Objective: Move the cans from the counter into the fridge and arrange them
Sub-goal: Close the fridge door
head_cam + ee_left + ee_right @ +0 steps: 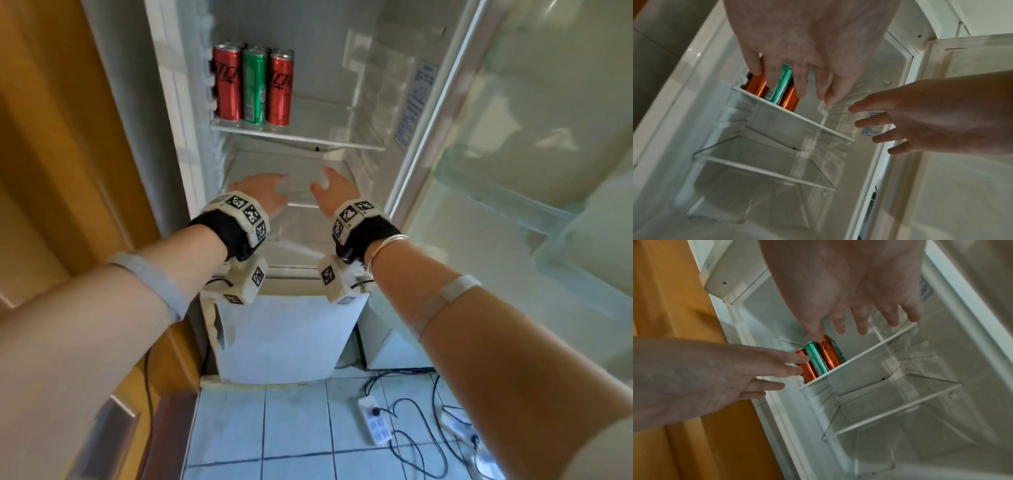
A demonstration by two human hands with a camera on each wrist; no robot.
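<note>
At about eleven o'clock in the head view, on the left end of the fridge's upper shelf (298, 137), three cans stand upright and touching: a red can (226, 84), a green can (255, 87) and a second red can (280, 89), with more can tops just showing behind them. Below, toward six o'clock from the shelf, the left hand (265, 193) and the right hand (334, 192) hover apart, both with fingers spread and relaxed, holding nothing.
</note>
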